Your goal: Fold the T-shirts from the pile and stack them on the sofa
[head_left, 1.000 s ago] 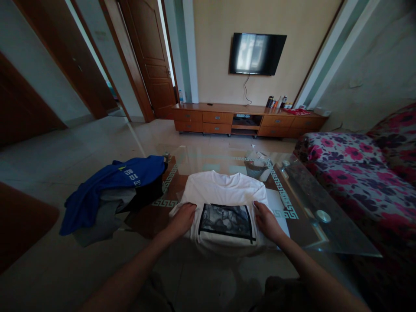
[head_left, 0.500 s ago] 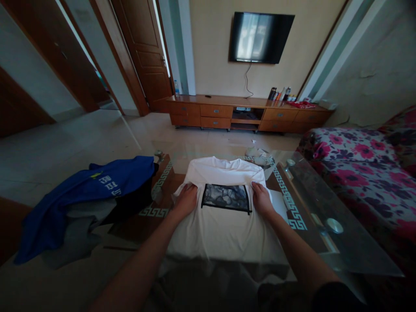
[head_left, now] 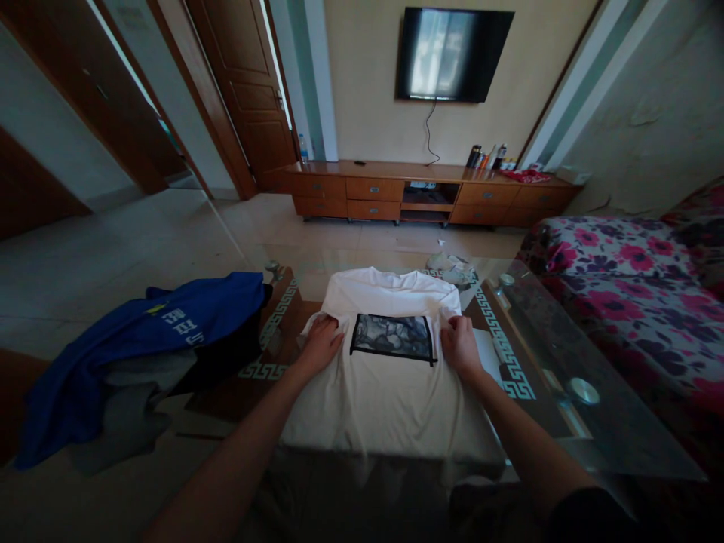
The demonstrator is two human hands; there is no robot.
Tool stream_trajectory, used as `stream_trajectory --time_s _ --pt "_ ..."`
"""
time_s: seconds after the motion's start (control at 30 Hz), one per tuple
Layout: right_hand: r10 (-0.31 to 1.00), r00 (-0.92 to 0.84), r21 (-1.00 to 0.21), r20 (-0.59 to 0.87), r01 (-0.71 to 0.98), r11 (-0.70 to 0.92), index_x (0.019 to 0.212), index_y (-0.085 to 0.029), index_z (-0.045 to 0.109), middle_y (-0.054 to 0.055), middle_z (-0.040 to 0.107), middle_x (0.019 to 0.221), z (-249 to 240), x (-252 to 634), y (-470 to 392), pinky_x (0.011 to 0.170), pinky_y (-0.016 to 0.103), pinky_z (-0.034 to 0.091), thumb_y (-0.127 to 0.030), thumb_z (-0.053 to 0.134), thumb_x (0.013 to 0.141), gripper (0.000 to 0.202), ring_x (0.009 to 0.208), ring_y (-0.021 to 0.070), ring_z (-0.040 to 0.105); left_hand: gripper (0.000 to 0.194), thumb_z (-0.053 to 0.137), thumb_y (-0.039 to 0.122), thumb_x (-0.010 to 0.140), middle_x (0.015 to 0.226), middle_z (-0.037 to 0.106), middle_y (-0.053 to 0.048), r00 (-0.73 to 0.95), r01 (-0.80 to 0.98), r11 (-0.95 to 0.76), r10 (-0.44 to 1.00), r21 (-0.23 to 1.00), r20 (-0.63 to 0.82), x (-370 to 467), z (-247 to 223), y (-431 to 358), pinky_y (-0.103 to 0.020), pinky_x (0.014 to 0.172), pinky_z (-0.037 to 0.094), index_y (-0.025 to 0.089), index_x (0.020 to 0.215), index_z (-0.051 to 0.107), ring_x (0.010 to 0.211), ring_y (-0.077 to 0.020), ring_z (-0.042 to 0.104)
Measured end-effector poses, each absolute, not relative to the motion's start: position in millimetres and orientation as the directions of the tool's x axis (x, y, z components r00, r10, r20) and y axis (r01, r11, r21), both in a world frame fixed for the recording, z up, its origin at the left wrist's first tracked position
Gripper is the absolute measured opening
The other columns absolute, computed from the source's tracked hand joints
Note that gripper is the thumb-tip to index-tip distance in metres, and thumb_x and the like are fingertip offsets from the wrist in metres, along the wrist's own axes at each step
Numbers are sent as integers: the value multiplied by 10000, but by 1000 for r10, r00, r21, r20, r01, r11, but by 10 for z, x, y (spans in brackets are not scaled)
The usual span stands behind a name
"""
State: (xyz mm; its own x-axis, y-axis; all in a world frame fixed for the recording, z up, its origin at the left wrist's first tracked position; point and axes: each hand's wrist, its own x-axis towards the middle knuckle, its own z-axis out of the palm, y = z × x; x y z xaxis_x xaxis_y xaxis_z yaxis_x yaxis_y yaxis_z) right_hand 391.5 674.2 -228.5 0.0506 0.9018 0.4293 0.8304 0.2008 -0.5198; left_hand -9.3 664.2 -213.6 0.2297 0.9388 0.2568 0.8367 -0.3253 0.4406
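Glossy clear glass table [head_left: 616, 422] under soft matt cloth shirt [head_left: 396, 400]

A dim room: a dark television [head_left: 455, 54] hangs on the beige wall [head_left: 362, 83] above a long wooden cabinet [head_left: 373, 188]; a floral sofa [head_left: 627, 249] stands on the right.

Two hands on a white T-shirt [head_left: 396, 400] laid over a glass counter [head_left: 622, 422].
The left hand [head_left: 323, 341] and right hand [head_left: 461, 345] grip its sides, one on each side of the black-framed grey print [head_left: 391, 337]; a blue garment [head_left: 141, 332] with white lettering lies left of it, over grey and black cloth [head_left: 226, 354].
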Motion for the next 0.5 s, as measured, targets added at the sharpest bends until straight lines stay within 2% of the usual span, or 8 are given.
stream_trajectory --time_s 0.1,0.23,0.3,0.4,0.5 --pt "938 -35 -511 345 832 219 1132 -190 559 155 608 1109 -2132 3935 6544 887 382 503 -315 447 967 235 963 270 616 279 534 273 926 1267 651 -140 232 811 -353 926 467 297 -198 -2121 6526 -513 1189 300 181 1178 608 1271 -294 540" --pt "925 -76 -444 373 860 250 1194 -183 530 162 600 1195 -1948 3970 6201 950 405 481 -331 508 939 295 1089 296 604 399 512 280 926 1412 573 -150 256 805 -370 922 464 292 -343 -2100 6331 -519 1206 283 167 1305 570 1407 -305 433" --pt "931 -70 -453 357 859 239 1137 -181 540 155 621 1130 -1884 4003 6016 910 390 492 -342 528 925 266 1038 284 619 415 513 277 921 1400 567 -151 254 811 -363 925 458 284 -384 -2058 6182 -497 1187 316 160 1317 558 1385 -299 446" --pt "976 -102 -503 192 844 187 996 -202 558 105 661 951 -1837 4103 5734 755 332 491 -373 520 929 188 836 231 642 412 520 260 911 1333 575 -134 252 839 -351 928 416 275 -401 -1970 5870 -444 1135 365 163 1311 547 1294 -278 491" --pt "996 -88 -445 -15 892 72 931 -206 576 86 688 859 -1847 4266 5453 694 318 452 -434 510 946 238 766 221 656 392 572 294 881 1278 574 -146 180 922 -236 963 308 199 -420 -1901 5516 -435 1081 378 145 1244 575 1218 -299 510"
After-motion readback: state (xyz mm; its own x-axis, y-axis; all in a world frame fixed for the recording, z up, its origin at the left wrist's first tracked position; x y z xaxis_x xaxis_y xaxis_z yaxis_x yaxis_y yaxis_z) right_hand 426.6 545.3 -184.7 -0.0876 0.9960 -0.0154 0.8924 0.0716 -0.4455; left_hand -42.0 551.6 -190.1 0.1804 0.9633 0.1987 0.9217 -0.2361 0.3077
